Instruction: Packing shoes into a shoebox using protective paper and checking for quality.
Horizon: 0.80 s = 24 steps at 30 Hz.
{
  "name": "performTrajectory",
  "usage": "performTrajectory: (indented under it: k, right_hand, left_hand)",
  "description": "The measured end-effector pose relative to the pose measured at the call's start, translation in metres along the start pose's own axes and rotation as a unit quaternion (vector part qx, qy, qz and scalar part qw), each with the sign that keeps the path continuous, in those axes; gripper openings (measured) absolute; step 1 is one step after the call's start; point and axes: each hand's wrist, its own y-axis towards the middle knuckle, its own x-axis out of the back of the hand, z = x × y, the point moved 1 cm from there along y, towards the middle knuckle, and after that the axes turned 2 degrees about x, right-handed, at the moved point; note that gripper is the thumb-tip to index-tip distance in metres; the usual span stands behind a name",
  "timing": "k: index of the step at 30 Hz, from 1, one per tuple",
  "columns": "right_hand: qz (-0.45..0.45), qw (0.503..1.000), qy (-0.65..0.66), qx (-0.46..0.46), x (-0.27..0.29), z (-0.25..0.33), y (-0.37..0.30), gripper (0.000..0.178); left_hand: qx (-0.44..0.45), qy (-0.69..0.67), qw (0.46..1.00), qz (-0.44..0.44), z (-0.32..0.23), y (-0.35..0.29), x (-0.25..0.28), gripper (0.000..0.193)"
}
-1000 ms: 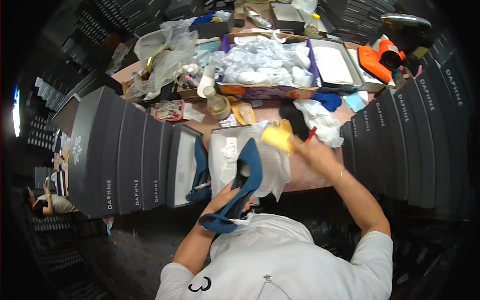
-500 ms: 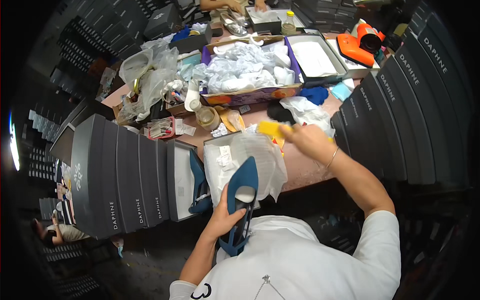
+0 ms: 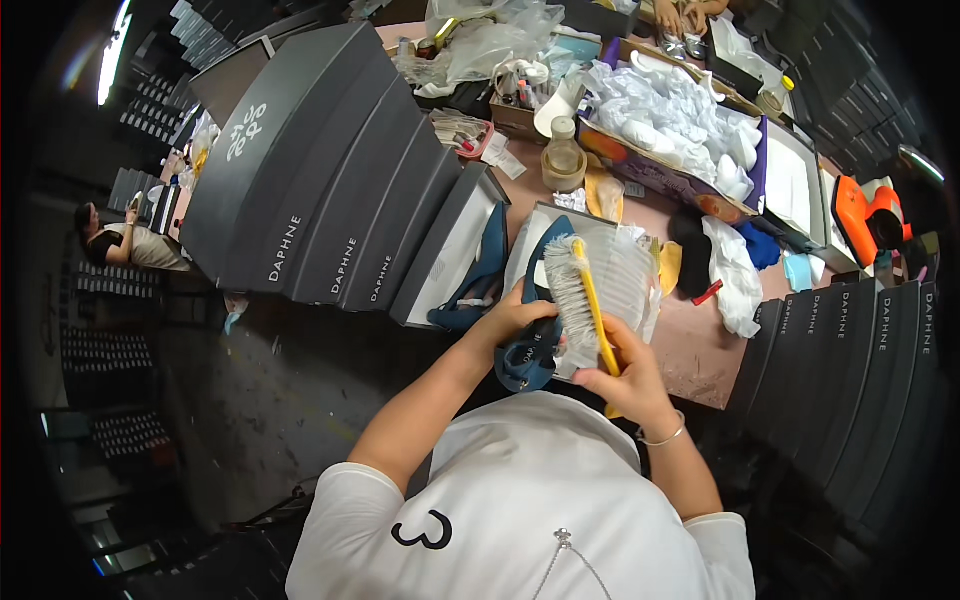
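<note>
My left hand (image 3: 513,318) is closed around a dark blue slingback shoe (image 3: 526,366), its toe pointing away from me. Brush bristles partly cover the shoe. Closed on the yellow handle of a brush, my right hand (image 3: 638,378) holds its white bristles (image 3: 572,292) up beside the shoe, perhaps touching it. Beneath both hands lies an open shoe box lined with white tissue paper (image 3: 628,285). A second blue shoe (image 3: 484,268) rests in the grey box part (image 3: 418,283) to the left.
Dark grey shoe boxes stand in rows at left (image 3: 330,170) and right (image 3: 845,330). Beyond are a glass jar (image 3: 564,165), a purple carton (image 3: 740,207) full of crumpled white paper, and an orange device (image 3: 857,220). Another person's hands (image 3: 688,17) work at the far side.
My view has turned left. The brush has come from the right to beside the shoe, its bristles now showing. The shoe is now held farther forward, over the box.
</note>
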Motion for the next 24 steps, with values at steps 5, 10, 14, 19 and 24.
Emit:
performTrajectory:
  k: [5, 10, 14, 19, 24]
  right_hand:
    - [0.024, 0.993, -0.108, 0.044, -0.011, 0.018, 0.004, 0.070]
    - [-0.069, 0.984, -0.135, 0.098, -0.014, -0.011, 0.010, 0.068]
    - [-0.154, 0.961, -0.195, 0.119, -0.010, -0.030, 0.001, 0.056]
    - [-0.161, 0.985, -0.066, 0.024, -0.004, -0.035, -0.011, 0.044]
    - [-0.078, 0.920, 0.371, -0.103, -0.006, -0.031, -0.020, 0.041]
  left_hand:
    - [-0.022, -0.047, 0.998, 0.036, 0.025, 0.027, 0.006, 0.034]
    - [-0.008, -0.124, 0.992, 0.027, 0.045, 0.041, -0.002, 0.022]
    - [-0.007, -0.160, 0.986, 0.039, 0.040, 0.037, -0.018, 0.030]
    - [0.051, -0.221, 0.973, 0.044, 0.061, 0.048, -0.014, 0.036]
    - [0.018, -0.117, 0.992, -0.038, 0.069, 0.048, -0.019, 0.029]
